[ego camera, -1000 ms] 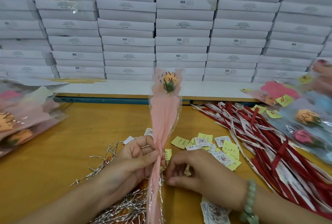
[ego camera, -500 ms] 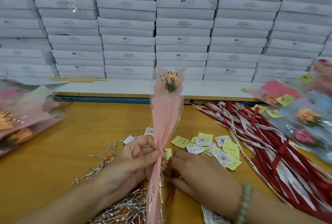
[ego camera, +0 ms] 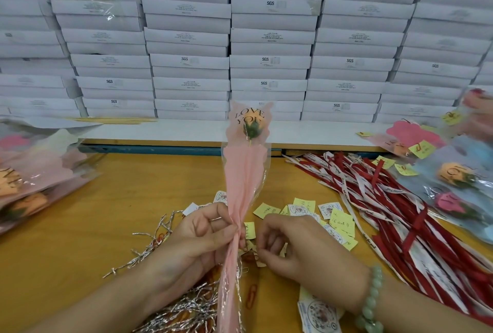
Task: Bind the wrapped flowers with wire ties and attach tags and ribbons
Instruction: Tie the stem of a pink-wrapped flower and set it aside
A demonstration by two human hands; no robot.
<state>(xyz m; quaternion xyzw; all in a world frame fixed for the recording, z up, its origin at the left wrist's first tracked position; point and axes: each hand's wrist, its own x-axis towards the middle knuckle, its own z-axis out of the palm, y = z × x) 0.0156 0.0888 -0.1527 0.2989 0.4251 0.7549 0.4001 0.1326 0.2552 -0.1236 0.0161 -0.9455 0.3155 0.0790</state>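
Observation:
A single orange rose in a pink and clear "LOVE YOU" sleeve [ego camera: 245, 170] stands upright at the middle of the view. My left hand [ego camera: 198, 239] grips the sleeve at its gathered waist. My right hand [ego camera: 293, 247] sits just right of that waist with fingers curled, pinching something small beside the sleeve; what it pinches is hidden. Silver wire ties [ego camera: 184, 308] lie in a heap under my left wrist. Yellow and white tags [ego camera: 330, 215] are scattered right of the sleeve. Red and white ribbons [ego camera: 394, 212] lie in a pile further right.
The work goes on over a yellow wooden table [ego camera: 106, 212]. Wrapped flowers are stacked at the left edge [ego camera: 29, 172] and at the right edge [ego camera: 458, 180]. A wall of white boxes [ego camera: 266, 39] closes off the back. Red paper clips [ego camera: 252, 295] lie near the sleeve's base.
My right hand has shifted slightly and its fingers have worked at the sleeve's waist. The sleeve stays upright in my left hand.

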